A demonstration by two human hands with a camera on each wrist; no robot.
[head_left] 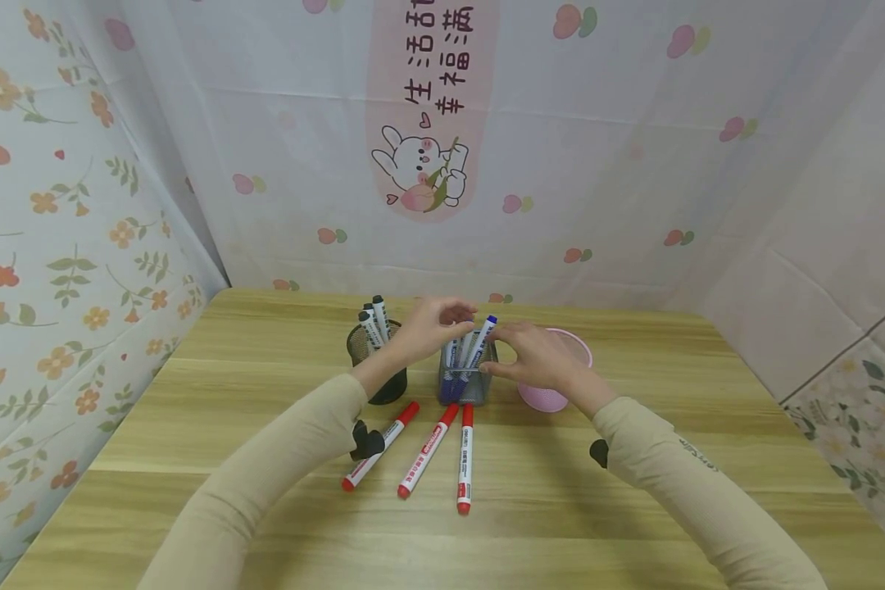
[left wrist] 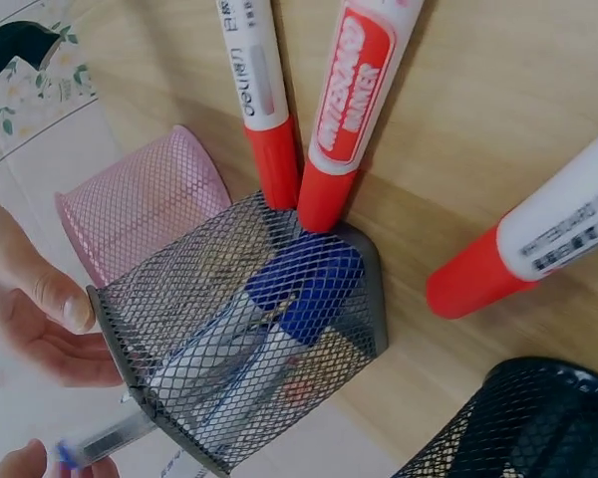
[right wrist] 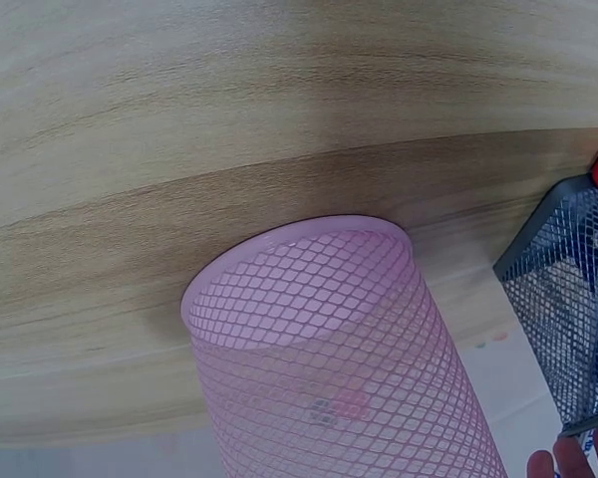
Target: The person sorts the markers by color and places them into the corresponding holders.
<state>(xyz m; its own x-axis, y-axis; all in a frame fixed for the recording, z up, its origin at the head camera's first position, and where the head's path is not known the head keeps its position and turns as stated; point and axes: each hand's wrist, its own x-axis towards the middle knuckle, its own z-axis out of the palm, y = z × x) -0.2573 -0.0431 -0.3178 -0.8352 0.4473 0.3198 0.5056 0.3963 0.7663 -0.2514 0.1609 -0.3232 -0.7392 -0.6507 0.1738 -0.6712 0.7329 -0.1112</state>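
A grey mesh pen holder (head_left: 463,392) stands mid-table with several blue-ended whiteboard markers (head_left: 479,342) upright inside. Over its rim is my left hand (head_left: 437,324). In the left wrist view its thumb and a finger pinch the blue end of a marker (left wrist: 110,435) that sticks out of the holder. At the holder's right side my right hand (head_left: 534,357) has its thumb and fingers spread apart, thumb tip right at the rim corner. Through the mesh show blue caps (left wrist: 314,289) at the holder's bottom.
Left of the grey holder is a black mesh cup (head_left: 389,388) with black-ended markers (head_left: 372,324). A pink mesh cup (right wrist: 329,398) stands to the right, partly behind my right hand. In front lie three red-capped markers (head_left: 428,451), two with ends close against the grey holder.
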